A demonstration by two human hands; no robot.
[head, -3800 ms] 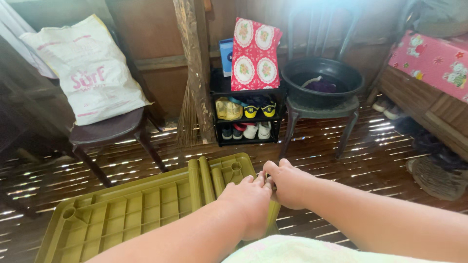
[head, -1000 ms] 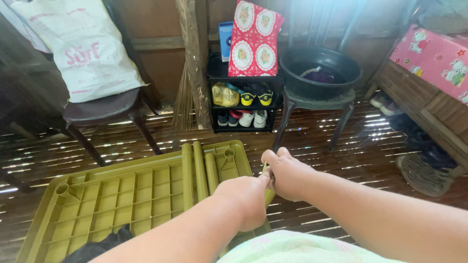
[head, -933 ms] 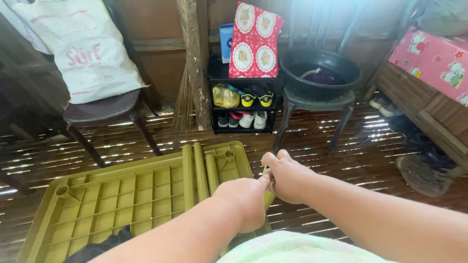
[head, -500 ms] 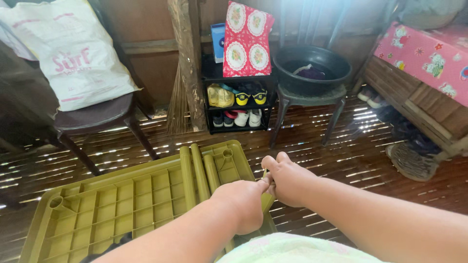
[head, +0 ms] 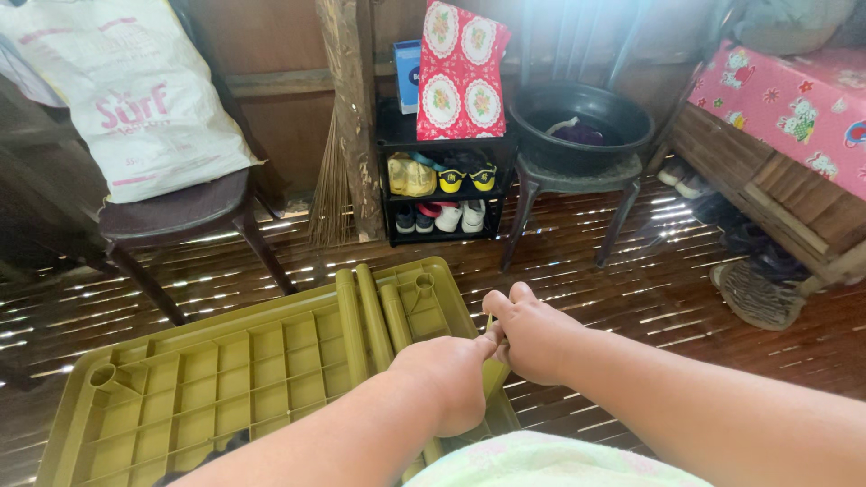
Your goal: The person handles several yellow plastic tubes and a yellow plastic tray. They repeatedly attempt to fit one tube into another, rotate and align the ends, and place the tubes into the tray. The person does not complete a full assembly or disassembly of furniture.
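Olive-green ribbed plastic tabletop (head: 234, 383), upside down on the slatted wooden floor (head: 622, 298), has its near corner gripped by my left hand (head: 451, 379) and right hand (head: 532, 335), both closed.

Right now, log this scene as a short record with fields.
Setting: slatted wooden floor
Main item: olive plastic table, upside down, ribbed underside up
Loose parts: olive tubes lying on it
Left hand: grip closed at the table's near right edge
Right hand: grip closed beside the left
Behind: shoe rack, black basin on a chair, white sack
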